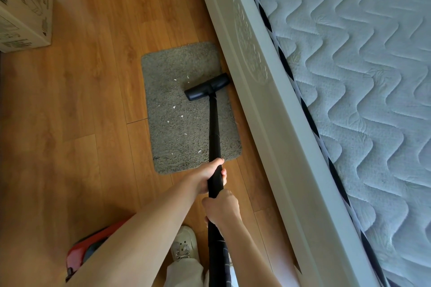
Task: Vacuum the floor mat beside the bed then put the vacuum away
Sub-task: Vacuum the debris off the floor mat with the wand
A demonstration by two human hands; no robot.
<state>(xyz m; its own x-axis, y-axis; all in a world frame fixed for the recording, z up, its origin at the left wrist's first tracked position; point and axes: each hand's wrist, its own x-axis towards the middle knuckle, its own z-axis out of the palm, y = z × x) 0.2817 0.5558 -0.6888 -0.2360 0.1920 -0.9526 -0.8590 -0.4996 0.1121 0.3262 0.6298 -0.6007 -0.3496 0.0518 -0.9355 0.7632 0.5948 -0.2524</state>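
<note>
- both hands are on the black vacuum wand (214, 128), one above the other along the tube.
- left hand (211, 176) is wrapped round the wand further down, fingers curled over the tube, just past the near edge of the mat.
- right hand (222, 207) grips the wand just behind the left, closer to the body.
- the black floor head (206, 87) sits flat on the grey floor mat (177, 123), on the mat's bed side, its right end touching or nearly touching the bed frame (268, 123).
- the mat lies on the wooden floor (81, 112), right alongside the bed frame, with small white scraps (173, 107) scattered over the pile, mostly left of the wand.
- a quilted mattress (361, 77) fills the right of the view.
- red vacuum body (80, 251) peeks out on the floor behind the left arm.
- a cardboard box (23, 14) stands at upper left, well apart from the mat.
- a light shoe (184, 242) shows beside the wand.
</note>
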